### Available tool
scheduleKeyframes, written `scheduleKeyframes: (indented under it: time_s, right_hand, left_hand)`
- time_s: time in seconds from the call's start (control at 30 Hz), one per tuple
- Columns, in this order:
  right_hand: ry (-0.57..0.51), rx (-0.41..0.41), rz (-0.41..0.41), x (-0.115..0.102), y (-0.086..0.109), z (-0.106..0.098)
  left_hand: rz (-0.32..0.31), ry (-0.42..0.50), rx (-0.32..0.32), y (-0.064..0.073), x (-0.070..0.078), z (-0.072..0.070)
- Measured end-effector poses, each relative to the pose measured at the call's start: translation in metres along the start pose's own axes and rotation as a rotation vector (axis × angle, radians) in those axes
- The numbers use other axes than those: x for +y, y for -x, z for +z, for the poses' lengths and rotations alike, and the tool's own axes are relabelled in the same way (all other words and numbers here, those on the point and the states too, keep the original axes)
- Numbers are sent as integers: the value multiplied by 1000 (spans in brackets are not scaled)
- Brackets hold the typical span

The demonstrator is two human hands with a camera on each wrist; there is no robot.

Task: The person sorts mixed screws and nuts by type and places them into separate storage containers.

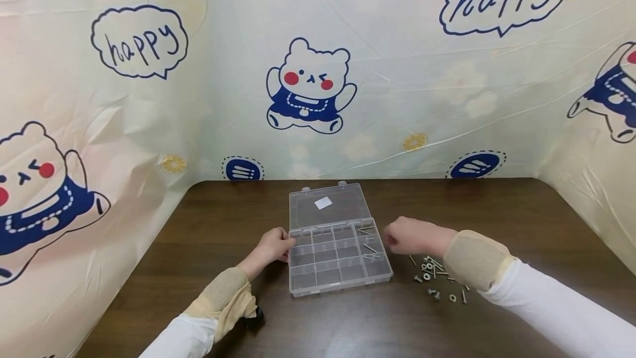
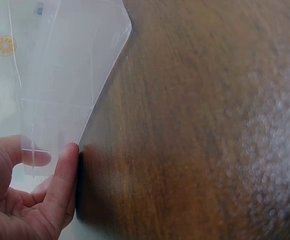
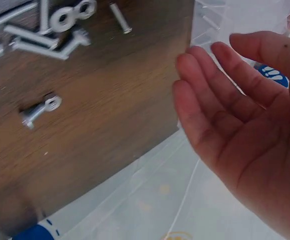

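A clear plastic compartment box lies on the table with its lid folded back. Its left side is held by my left hand; in the left wrist view the thumb lies over the box wall and the fingers of the left hand press from outside. Several screws lie in the right-hand compartments. Just right of the box is my right hand. In the right wrist view the right hand shows a bare palm and loosely bent fingers, with nothing visible in them.
Loose bolts, nuts and washers lie scattered on the brown table below the right forearm. In the right wrist view a washer lies among several bolts. A printed cloth hangs behind and beside the table.
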State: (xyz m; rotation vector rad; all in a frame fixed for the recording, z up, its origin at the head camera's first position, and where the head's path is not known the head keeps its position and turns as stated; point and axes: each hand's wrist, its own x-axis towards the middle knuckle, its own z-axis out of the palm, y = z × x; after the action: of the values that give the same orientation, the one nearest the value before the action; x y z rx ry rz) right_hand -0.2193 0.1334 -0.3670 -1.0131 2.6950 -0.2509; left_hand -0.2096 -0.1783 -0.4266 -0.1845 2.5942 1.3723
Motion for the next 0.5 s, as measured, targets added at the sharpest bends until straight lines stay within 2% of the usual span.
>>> scheduleKeyframes:
  time_s: [0.2,0.5]
  right_hand:
    - [0,-61,41,8,12,-2]
    - [-26,-100,84,17,23,-2]
  left_hand:
    - [-2,-11,-2,0,-1,0]
    - [3,-24,-1,1,0,0]
